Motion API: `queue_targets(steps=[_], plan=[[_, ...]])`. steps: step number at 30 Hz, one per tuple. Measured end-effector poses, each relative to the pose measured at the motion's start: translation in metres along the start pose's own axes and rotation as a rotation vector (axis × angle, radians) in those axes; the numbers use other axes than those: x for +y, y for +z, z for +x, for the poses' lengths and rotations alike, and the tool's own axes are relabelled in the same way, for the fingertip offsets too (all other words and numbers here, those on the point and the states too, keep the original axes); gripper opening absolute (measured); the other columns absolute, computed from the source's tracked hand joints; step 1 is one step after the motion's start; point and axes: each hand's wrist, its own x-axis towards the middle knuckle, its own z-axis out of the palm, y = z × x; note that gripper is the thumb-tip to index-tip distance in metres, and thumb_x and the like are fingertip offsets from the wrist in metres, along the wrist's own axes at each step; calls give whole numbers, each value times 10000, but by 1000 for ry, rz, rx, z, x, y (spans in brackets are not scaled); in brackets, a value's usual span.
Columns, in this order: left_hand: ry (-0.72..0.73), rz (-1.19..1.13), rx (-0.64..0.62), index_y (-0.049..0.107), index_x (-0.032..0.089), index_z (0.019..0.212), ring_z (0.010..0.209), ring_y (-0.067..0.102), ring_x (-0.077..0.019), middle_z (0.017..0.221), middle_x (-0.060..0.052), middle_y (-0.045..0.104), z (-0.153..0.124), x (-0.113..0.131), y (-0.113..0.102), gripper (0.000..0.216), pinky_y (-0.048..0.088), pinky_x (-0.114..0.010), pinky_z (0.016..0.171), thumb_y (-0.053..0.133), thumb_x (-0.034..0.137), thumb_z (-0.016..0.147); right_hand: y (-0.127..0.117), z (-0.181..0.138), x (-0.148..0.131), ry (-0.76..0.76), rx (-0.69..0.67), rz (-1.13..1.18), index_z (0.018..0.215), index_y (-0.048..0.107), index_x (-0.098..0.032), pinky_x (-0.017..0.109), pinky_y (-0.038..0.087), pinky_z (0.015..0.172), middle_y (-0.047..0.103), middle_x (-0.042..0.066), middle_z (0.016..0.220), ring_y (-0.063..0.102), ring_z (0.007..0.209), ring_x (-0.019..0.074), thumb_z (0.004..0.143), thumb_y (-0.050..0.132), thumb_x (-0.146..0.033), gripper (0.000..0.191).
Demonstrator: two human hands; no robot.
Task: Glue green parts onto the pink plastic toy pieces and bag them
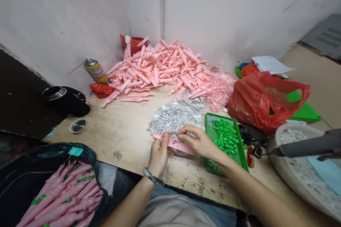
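Note:
My left hand (pixel 158 154), with a bracelet at its wrist, grips a long pink plastic piece (pixel 182 146) near its left end, thumb on top. The piece lies roughly level just above the table's front part, and small holes show along it. Over it, my right hand (pixel 199 141) has thumb and fingertips brought together in a pinch; whatever is between them is too small to make out. Right behind both hands is a heap of small grey metal parts (pixel 173 115) on a silvery sheet. Beside my right forearm sits a green basket (pixel 244 158) with small green plastic parts (pixel 226 136).
A big pile of pink pieces (pixel 160 65) lies against the wall. A spray can (pixel 96 71) and a small round dish (pixel 79 126) are left. Lower left, a dark bin (pixel 102 170) holds pink pieces. A red bag (pixel 261 95), white tub (pixel 278 149) and dark tool (pixel 306 145) stand right.

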Motion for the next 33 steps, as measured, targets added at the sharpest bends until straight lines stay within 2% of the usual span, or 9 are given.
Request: queue_targets(steps=[4,9,14,19,23,28,31,33], plan=[[6,14,-24,629,121,1057,526,615,-156,677,-17,654,3,-5,11,575,489,-249,479,634,631,792,-4,-15,-7,-46,112,-88,868,685,-212,351,447,879,635,30,919,585,923,181,929,594,-207,110],[7,30,-61,635,126,1072,536,629,-173,708,-38,688,1,-5,15,568,501,-266,493,629,623,799,-2,-24,-7,-53,14,-136,891,694,-243,376,449,925,577,39,1024,554,1020,194,916,611,-194,99],[130,170,-55,680,141,1008,537,633,-188,645,-41,686,-4,2,13,496,497,-270,498,630,594,813,7,-27,-9,-31,50,-119,1035,638,-245,389,445,969,532,67,1103,520,1105,209,922,586,-181,140],[69,139,-57,673,128,1008,511,631,-198,618,-35,679,-3,4,13,544,513,-285,481,638,622,785,8,-24,-9,-64,113,-112,917,630,-221,389,441,944,530,62,1048,532,1057,209,953,533,-185,109],[53,121,-39,656,129,1010,525,641,-194,623,-32,681,-2,4,13,539,531,-281,497,623,624,797,3,-24,-11,-91,33,-136,985,629,-230,405,433,979,528,74,1120,518,1110,213,961,526,-182,116],[60,105,-39,647,134,1002,518,640,-185,635,-29,684,-1,4,12,529,524,-269,488,617,622,802,-4,-27,-12,-167,-85,-213,1109,643,-264,418,431,1002,551,73,1191,507,1161,216,974,496,-162,225],[64,117,-44,639,135,1000,520,639,-186,645,-26,683,0,4,11,522,522,-272,488,606,621,812,-7,-29,-10,-227,-81,-294,1128,653,-261,430,430,999,562,77,1224,492,1181,232,958,525,-150,240],[93,148,-41,639,134,981,527,637,-185,648,-27,681,0,4,11,507,519,-272,494,594,615,825,-8,-30,-9,-250,-55,-310,1076,665,-244,422,447,961,584,78,1168,512,1129,230,957,534,-157,197]])
